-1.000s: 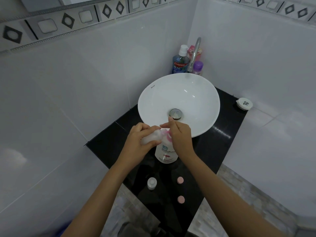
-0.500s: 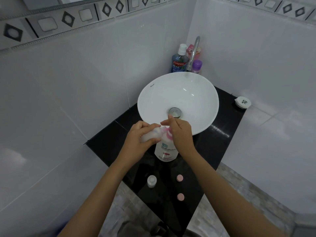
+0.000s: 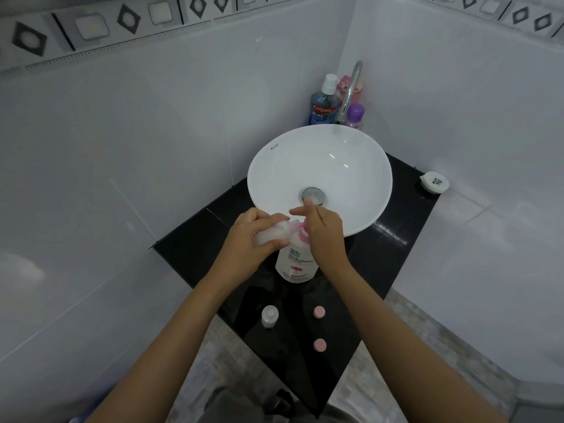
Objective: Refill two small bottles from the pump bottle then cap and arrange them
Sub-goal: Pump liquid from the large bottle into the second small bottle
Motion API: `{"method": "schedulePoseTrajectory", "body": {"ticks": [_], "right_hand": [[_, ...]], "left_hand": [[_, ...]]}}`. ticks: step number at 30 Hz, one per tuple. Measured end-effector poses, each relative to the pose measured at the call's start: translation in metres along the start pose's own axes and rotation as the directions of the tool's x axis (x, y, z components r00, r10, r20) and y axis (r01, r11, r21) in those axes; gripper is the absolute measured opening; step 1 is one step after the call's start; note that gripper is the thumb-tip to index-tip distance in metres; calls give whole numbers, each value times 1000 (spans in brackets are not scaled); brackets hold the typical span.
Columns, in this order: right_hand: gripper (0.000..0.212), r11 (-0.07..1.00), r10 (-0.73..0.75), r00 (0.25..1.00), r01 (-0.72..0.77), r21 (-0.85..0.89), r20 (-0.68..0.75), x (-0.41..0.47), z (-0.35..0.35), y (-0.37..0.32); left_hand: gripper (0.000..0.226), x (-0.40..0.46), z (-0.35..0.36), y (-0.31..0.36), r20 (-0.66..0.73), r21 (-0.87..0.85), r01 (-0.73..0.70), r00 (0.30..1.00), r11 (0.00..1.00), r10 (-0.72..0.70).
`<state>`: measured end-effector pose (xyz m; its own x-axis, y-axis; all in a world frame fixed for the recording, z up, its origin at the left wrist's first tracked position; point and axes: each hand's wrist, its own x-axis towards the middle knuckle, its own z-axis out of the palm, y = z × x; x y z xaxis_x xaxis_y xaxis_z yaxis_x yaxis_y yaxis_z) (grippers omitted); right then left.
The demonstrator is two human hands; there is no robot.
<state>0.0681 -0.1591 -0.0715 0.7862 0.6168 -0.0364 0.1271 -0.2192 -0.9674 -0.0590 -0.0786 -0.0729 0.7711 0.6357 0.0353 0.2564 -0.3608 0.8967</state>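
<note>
**Filling at the pump bottle, in front of the basin**

Landmark: white basin [image 3: 320,166] on the black counter [image 3: 406,248].

- Pump bottle [image 3: 295,262] stands upright on the counter, just in front of the basin's near rim; pink pump head.
- Left hand [image 3: 253,239] grips a small clear bottle [image 3: 273,233], fingers curled round it, tilted with its mouth at the pump spout.
- Right hand [image 3: 323,233] rests on the pump head, fingers fairly straight, forefinger extended over the basin's edge.
- Second small bottle [image 3: 269,315], uncapped, stands upright further from the basin, towards the person.
- Two pink caps [image 3: 319,312] [image 3: 319,345] lie to its right, apart from each other.
- Behind the basin: tap [image 3: 351,90], mouthwash bottle [image 3: 324,102], purple-capped bottle [image 3: 355,115].
</note>
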Motion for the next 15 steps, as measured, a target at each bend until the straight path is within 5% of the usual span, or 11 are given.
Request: {"method": "schedulePoseTrajectory", "body": {"ticks": [15], "right_hand": [[34, 988, -61, 994, 73, 139, -88, 0, -12, -16]], "left_hand": [[38, -4, -1, 0, -56, -85, -25, 998, 996, 21]]}}
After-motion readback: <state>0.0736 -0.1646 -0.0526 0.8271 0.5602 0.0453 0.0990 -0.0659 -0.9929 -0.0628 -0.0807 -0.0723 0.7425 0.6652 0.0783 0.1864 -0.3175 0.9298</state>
